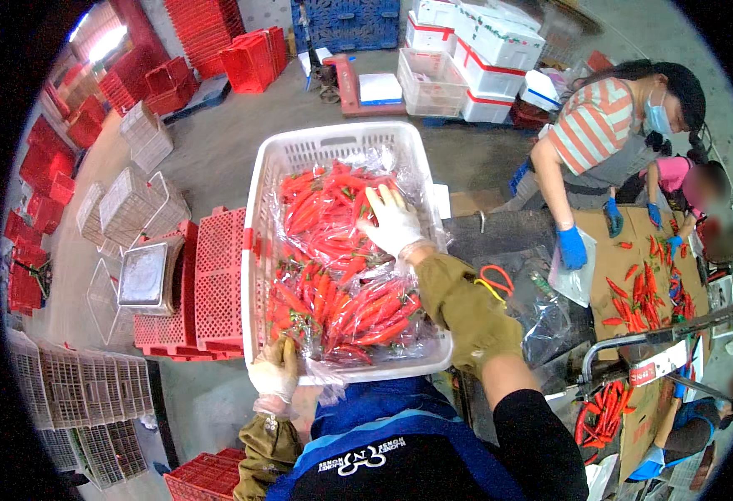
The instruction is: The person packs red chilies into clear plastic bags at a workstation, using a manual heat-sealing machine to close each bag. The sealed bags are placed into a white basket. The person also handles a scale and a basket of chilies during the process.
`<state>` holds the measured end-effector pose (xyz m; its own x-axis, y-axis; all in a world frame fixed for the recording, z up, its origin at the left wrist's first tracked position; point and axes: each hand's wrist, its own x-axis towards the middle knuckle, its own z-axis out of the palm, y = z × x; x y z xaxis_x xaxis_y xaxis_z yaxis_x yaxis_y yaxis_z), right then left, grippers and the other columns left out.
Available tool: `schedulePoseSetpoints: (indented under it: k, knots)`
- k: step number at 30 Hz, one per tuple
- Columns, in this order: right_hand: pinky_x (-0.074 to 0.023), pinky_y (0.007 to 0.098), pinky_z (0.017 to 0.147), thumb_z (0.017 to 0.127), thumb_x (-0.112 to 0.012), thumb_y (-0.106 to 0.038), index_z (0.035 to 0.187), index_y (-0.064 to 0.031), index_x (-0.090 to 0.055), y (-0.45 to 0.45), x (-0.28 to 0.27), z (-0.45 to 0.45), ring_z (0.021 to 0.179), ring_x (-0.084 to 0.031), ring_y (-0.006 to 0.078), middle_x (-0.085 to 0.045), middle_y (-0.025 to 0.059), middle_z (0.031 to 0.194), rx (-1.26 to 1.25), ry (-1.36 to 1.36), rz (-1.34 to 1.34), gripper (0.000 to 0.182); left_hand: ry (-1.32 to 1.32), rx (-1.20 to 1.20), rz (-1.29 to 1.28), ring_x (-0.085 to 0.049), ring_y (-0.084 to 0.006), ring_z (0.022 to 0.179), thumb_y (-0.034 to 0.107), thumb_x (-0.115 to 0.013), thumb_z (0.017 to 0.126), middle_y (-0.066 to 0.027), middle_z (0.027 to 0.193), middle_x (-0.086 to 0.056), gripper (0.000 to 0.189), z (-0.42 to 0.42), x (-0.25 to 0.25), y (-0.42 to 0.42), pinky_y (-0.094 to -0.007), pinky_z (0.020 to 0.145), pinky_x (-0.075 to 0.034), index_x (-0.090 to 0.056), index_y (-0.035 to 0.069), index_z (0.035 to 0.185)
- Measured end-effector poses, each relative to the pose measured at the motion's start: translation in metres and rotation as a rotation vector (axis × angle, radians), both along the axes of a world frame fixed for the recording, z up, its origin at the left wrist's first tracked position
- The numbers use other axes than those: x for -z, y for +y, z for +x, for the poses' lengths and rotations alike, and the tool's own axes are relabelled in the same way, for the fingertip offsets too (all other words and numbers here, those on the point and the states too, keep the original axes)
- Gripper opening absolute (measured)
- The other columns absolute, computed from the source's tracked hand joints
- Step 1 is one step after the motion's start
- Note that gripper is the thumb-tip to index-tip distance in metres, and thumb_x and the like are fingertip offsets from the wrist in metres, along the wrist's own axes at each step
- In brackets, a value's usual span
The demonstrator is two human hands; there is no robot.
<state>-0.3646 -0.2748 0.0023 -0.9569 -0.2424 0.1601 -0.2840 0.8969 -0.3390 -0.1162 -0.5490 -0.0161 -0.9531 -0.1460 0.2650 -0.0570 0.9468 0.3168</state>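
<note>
In front of me is a white plastic crate (341, 130) with slotted walls. It holds several clear plastic bags of red chili peppers (325, 210), some with green stems showing. My right hand (393, 222), in a whitish glove with an olive sleeve cover, lies spread on the upper bag. At the near left corner, my left hand (273, 371) wears a similar glove and has its fingers curled over the crate's rim. Loose clear film (334, 387) hangs over the near rim beside it. More bagged chilies (366, 313) fill the crate's near half.
Red crates (219, 282) stand left, beside a metal-topped scale (150, 273). To the right, a person in blue gloves (572, 249) holds a clear bag at a cardboard-covered table (610, 250) with loose chilies (642, 294). White foam boxes (491, 44) are stacked behind. Other people sit further right.
</note>
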Motion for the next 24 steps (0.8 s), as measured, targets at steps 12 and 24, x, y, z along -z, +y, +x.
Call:
schedulePoseSetpoints:
  k: [12, 24]
  knots:
    - [-0.0453, 0.0483, 0.098, 0.086, -0.062, -0.038, 0.151, -0.0156, -0.024, 0.000, 0.067, -0.008, 0.124, -0.049, 0.0403, -0.029, 0.0202, 0.154, 0.362, -0.166, -0.099, 0.079, 0.030, -0.037, 0.042, -0.064, -0.0345, 0.065, 0.028, -0.059, 0.091, -0.0127, 0.072, -0.066, 0.019, 0.000, 0.008, 0.002, -0.0469, 0.062, -0.049, -0.070, 0.012, 0.089]
    - [-0.0263, 0.0608, 0.107, 0.088, -0.057, -0.044, 0.144, -0.0139, -0.040, -0.062, -0.006, -0.035, 0.136, -0.034, 0.0388, -0.031, 0.0178, 0.152, -0.076, 0.256, -0.008, 0.066, -0.023, -0.013, 0.105, -0.065, -0.0330, 0.070, 0.028, -0.059, 0.091, -0.0123, 0.080, -0.067, 0.020, 0.005, 0.007, 0.001, -0.0459, 0.063, -0.050, -0.070, 0.011, 0.092]
